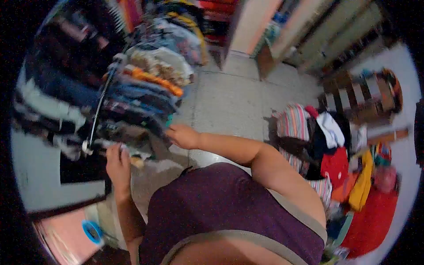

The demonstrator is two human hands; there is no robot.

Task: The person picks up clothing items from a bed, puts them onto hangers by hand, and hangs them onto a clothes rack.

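Clothes hang packed along a metal rail on my left, an orange garment among them. My left hand is raised close to the near end of the rail, its fingers bent together at the top of the nearest hanging clothes; what they hold is blurred. My right hand reaches across to the outer edge of a dark garment, fingers closed on that edge. A bit of teal shows just above the fingertips. Motion blur hides finer detail of both hands.
A heap of clothes lies to the right, with a striped piece and a red cloth. Cardboard boxes stand behind it. Light floor tiles run toward a doorway. A blue round object is at lower left.
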